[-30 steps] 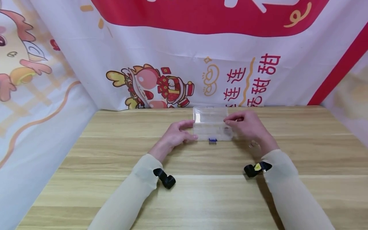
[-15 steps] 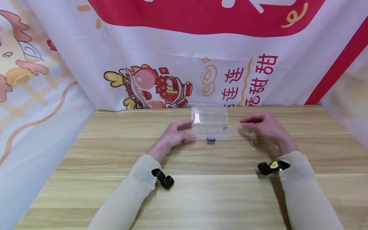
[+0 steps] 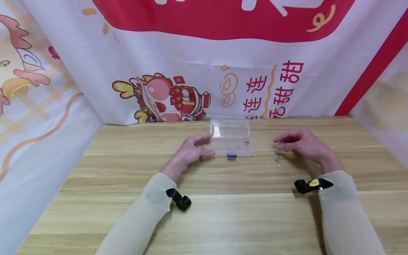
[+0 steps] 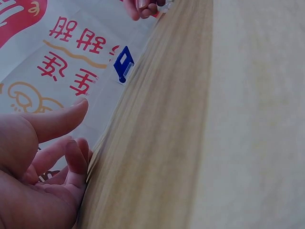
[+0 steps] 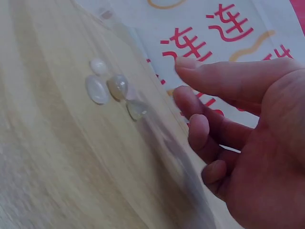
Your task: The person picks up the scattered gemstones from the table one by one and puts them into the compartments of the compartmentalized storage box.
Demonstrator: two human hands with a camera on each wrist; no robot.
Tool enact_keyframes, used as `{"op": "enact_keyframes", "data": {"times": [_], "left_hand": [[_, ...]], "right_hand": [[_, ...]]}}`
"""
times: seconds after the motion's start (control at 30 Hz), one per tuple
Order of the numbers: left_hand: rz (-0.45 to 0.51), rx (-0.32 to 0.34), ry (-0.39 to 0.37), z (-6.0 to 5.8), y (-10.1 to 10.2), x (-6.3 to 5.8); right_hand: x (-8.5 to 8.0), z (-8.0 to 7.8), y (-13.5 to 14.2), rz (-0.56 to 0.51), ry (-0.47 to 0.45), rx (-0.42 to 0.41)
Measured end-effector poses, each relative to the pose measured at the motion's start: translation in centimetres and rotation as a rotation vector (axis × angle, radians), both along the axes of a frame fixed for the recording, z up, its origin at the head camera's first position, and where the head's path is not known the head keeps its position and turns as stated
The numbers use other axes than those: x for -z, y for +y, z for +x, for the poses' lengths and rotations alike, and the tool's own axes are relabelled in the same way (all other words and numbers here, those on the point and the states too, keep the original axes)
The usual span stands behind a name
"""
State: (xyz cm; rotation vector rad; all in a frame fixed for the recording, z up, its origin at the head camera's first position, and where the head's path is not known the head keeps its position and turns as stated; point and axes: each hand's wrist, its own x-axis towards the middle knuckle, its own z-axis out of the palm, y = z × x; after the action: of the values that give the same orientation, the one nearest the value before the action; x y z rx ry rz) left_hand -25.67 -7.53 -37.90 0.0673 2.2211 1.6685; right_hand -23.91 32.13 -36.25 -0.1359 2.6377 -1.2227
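A clear plastic box (image 3: 232, 146) stands with its lid raised; a blue latch (image 3: 232, 156) is on its front. Inside the right end lies a small dark item (image 3: 247, 142), too small to identify. My left hand (image 3: 192, 148) holds the left end of the box between thumb and fingers. To the right of the box, my right hand (image 3: 302, 144) hovers above the table with loosely bent fingers and nothing between them. Just below its fingertips lie several small, pale, translucent, pebble-like pieces (image 5: 97, 89), some round and some oval or drop-shaped.
The light wood-grain table (image 3: 204, 216) reaches back to a printed white cloth (image 3: 188, 46) hanging right behind the box. A second cloth wall (image 3: 44, 117) runs along the left. Each sleeve carries a black wrist camera (image 3: 178, 199).
My right hand has moved away from the box's right end toward the right, over the pale pieces. My left hand has stayed at the box.
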Motion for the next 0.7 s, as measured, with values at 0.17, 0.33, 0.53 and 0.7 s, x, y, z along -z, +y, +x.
{"op": "enact_keyframes", "data": {"times": [0.17, 0.33, 0.53, 0.7], "left_hand": [[0.0, -0.002, 0.004, 0.0, -0.1, 0.0], [0.005, -0.001, 0.005, 0.0, -0.2, 0.0], [0.019, 0.006, 0.012, 0.0, -0.1, 0.1], [0.021, 0.002, 0.004, 0.0, 0.0, 0.1]], "right_hand": [[0.1, 0.2, 0.6, 0.011, -0.033, -0.026], [0.3, 0.3, 1.0, 0.057, -0.067, -0.038], [0.3, 0.4, 1.3, 0.046, -0.121, -0.041], [0.3, 0.5, 1.3, 0.032, -0.141, -0.057]]}}
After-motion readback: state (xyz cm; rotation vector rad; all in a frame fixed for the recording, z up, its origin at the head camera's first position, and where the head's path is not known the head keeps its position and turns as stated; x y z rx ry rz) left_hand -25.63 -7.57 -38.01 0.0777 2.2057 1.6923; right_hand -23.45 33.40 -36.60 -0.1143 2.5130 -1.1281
